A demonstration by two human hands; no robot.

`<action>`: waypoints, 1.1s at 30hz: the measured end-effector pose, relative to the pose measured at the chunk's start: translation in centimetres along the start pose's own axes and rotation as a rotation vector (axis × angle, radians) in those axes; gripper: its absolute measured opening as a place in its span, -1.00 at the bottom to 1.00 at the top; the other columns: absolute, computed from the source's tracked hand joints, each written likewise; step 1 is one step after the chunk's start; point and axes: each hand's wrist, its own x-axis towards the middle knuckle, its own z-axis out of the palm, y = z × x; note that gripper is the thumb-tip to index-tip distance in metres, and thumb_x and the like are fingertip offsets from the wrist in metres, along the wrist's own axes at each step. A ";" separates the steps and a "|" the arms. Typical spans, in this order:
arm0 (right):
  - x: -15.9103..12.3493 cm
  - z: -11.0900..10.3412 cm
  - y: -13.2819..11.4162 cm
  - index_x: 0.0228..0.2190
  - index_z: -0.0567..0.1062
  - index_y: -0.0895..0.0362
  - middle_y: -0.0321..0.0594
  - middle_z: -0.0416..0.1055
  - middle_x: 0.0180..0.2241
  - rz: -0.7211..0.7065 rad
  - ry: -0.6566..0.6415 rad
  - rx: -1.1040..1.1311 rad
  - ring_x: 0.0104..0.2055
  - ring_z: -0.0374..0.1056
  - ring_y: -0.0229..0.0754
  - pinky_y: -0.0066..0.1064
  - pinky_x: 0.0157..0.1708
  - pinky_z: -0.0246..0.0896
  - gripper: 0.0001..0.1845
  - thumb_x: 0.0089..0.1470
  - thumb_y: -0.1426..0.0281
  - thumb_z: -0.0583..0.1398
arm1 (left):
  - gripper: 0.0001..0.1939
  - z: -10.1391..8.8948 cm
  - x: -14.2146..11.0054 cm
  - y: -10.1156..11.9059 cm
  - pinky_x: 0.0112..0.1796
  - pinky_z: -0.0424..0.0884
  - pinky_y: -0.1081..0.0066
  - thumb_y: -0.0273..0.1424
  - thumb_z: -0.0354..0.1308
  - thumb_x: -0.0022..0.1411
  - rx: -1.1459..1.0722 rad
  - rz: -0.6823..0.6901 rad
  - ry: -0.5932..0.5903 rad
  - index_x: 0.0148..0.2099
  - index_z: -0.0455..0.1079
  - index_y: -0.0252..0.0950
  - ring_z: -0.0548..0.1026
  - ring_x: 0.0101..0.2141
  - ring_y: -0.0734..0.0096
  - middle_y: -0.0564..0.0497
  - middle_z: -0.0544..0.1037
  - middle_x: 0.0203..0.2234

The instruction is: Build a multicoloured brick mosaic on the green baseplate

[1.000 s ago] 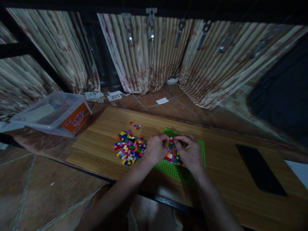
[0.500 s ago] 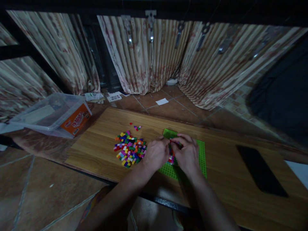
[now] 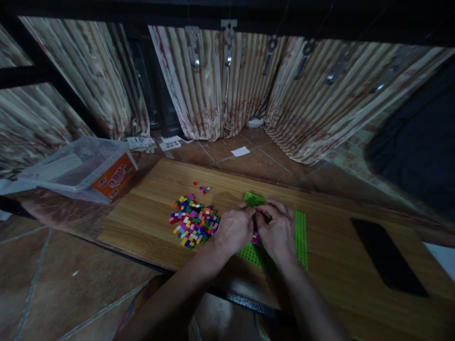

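A green studded baseplate (image 3: 301,237) lies on the wooden board, partly covered by my hands. Small coloured toy bricks (image 3: 255,237) show in the gap between my hands, over the plate. My left hand (image 3: 235,228) is closed, its fingertips pinching at these bricks from the left. From the right, my right hand (image 3: 279,229) is also closed, thumb and forefinger gripping at the same bricks. My fingers hide most of what they hold. Just left of my left hand spreads a pile of loose toy bricks (image 3: 194,220) in many colours.
A few stray bricks (image 3: 205,190) lie behind the pile on the wooden board (image 3: 142,218). A clear plastic box (image 3: 80,182) with an orange label stands at the left. At the right lies a black flat phone-like slab (image 3: 389,255). Striped curtains (image 3: 213,94) hang behind.
My fingertips have shifted slightly over the bricks, and the red piece seen between them is now mostly covered. The whole view has moved a little.
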 end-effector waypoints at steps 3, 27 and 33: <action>0.2 -0.1 0.6 -0.39 0.58 0.08 -0.11 0.45 -0.14 0.036 -0.005 0.084 -0.06 0.30 -0.01 -0.12 0.01 0.12 -0.81 -0.03 0.36 0.17 | -0.69 0.2 0.0 0.0 -0.18 0.46 0.38 -0.52 -0.09 0.25 -0.022 0.009 0.003 -0.07 0.42 -0.26 0.51 -0.28 0.34 -0.05 0.52 -0.27; 1.1 -0.7 1.6 -0.26 0.58 0.15 -0.17 0.54 -0.46 0.376 -0.119 0.227 -0.45 0.42 -0.10 -0.32 -0.40 0.27 -0.58 -0.11 0.14 0.21 | -0.72 0.2 0.1 0.2 -0.15 0.45 0.41 -0.51 -0.06 0.24 0.008 0.011 -0.011 -0.06 0.39 -0.27 0.49 -0.26 0.36 -0.05 0.49 -0.25; 1.2 -0.6 1.6 -0.30 0.59 0.16 -0.18 0.54 -0.46 0.424 -0.152 0.293 -0.44 0.42 -0.12 -0.35 -0.41 0.25 -0.60 -0.13 0.15 0.23 | -0.70 0.3 0.2 0.2 -0.21 0.46 0.42 -0.52 -0.08 0.25 -0.006 0.017 -0.025 -0.07 0.41 -0.27 0.49 -0.31 0.38 -0.04 0.50 -0.29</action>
